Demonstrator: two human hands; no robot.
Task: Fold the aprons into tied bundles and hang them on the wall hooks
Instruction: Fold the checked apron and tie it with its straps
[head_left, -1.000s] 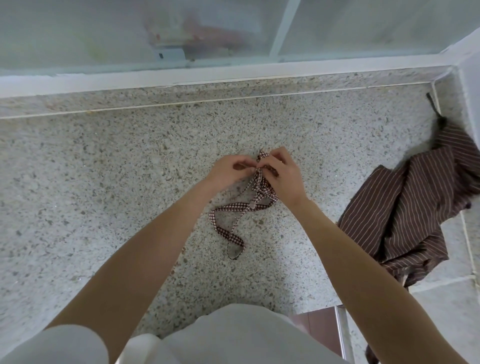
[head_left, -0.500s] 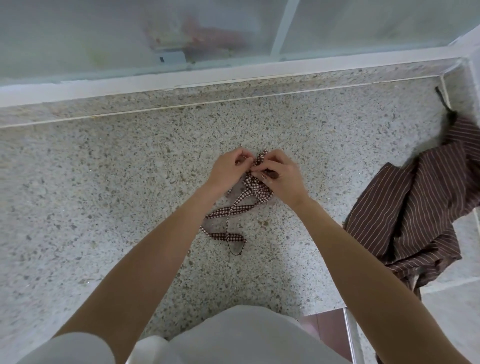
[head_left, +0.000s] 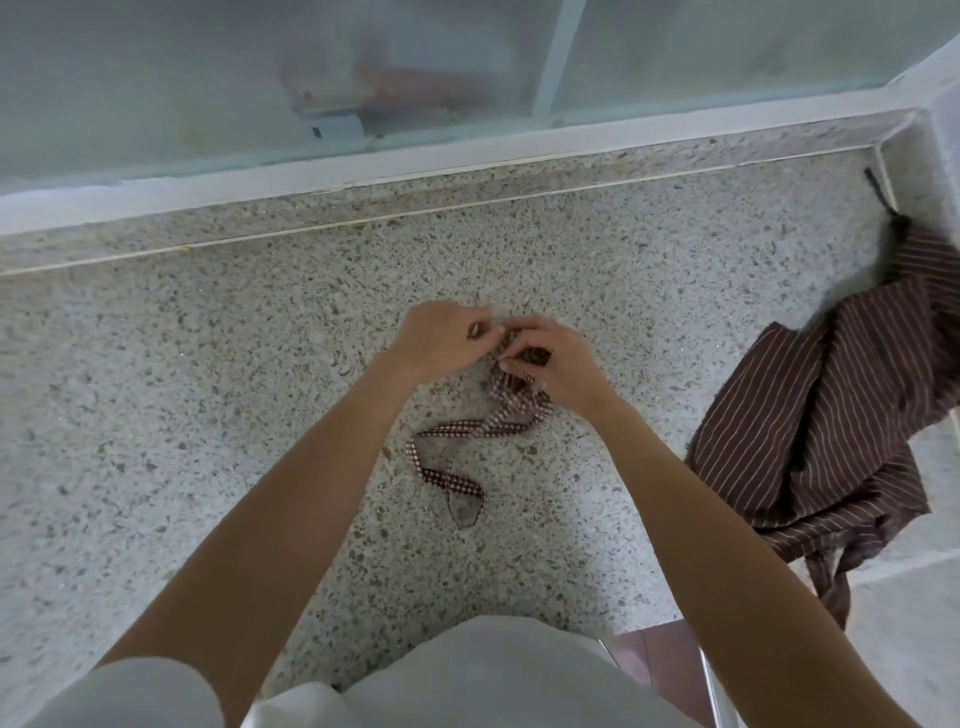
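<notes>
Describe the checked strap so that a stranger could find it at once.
On the speckled stone counter below the frosted window, look at the middle, where both hands meet. The checked strap trails from them toward the person. Its small brown-and-white checks set it apart from the striped brown apron on the right.

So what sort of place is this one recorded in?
Probably a kitchen or utility work area: a speckled terrazzo counter below a frosted sliding window, with a striped brown apron heaped in the corner.
</notes>
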